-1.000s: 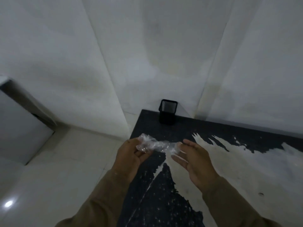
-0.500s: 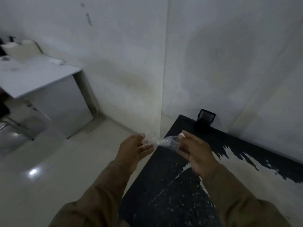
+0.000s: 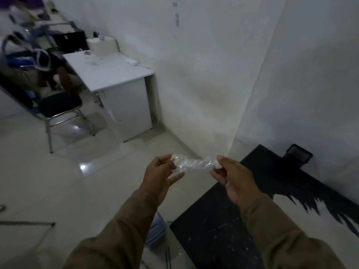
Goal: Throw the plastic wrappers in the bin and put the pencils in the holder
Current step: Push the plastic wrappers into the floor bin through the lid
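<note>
Turned away from worktop (image 3: 223, 230) corner; wrapper (image 3: 191, 164) now over floor, pinched by fingers of both hands, left hand (image 3: 162, 176), right hand (image 3: 236, 182). Bin not seen.

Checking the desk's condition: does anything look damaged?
Yes. The black desk top is badly worn: its dark coating has peeled off in jagged streaks toward the right, baring pale material, with scattered white scuffs nearer the front.

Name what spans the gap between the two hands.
Head view: a crumpled clear plastic wrapper stretches between the left hand and right hand, each pinching one end.
</note>
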{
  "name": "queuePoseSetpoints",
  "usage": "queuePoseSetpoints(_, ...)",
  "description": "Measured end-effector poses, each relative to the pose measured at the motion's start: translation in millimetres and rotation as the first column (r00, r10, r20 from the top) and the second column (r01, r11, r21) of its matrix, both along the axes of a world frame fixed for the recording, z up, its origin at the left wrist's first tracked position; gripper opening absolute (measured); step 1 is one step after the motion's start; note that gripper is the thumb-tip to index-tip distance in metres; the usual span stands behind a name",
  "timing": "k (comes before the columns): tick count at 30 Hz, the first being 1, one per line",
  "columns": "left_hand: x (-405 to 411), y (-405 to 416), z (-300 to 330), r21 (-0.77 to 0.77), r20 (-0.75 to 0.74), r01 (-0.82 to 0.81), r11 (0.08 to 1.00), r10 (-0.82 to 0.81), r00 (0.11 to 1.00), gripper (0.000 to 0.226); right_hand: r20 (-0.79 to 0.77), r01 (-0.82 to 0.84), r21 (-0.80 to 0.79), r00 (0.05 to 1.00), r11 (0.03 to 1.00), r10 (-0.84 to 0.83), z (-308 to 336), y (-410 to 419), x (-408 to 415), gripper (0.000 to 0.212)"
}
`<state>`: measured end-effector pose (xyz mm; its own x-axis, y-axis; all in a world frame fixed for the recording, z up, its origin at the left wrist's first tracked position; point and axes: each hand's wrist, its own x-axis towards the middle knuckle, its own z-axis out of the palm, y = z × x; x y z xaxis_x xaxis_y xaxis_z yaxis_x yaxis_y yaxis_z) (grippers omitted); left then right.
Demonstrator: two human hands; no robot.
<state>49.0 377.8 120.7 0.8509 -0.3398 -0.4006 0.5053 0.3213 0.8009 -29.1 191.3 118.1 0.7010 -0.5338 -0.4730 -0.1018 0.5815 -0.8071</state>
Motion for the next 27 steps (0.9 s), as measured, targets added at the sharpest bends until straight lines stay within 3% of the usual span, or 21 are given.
queuePoseSetpoints(11,-21,119,-26,0.052,-0.055,-0.344,0.938,0.347,0.936,0.033,0.094,-0.213,0.125,0.975,0.969,0.203,-27,102,34,0.033)
queuePoseSetpoints(14,-32,156,-47,0.03,-0.085,-0.455,0.89,0.455,0.886,0.043,0.068,-0.28,0.177,0.96,0.944,0.272,-45,141,38,0.03)
queuePoseSetpoints(17,-44,181,-72,0.0,-0.049,-0.526,0.85,0.526,0.849,0.039,-0.021,-0.314,0.213,0.945,0.925,0.326,-63,170,35,0.022)
queuePoseSetpoints(21,-62,213,-113,0.042,0.024,-0.561,0.827,0.56,0.828,0.034,-0.167,-0.355,0.244,0.902,0.903,0.399,-100,210,26,0.027)
queuePoseSetpoints(24,-72,229,-145,0.083,0.03,-0.568,0.819,0.568,0.823,0.036,-0.111,-0.332,0.277,0.921,0.902,0.373,-130,236,21,0.018)
queuePoseSetpoints(27,-79,236,-185,0.1,0.035,-0.586,0.804,0.586,0.81,0.038,-0.091,-0.326,0.214,0.932,0.921,0.351,-171,256,15,0.02)
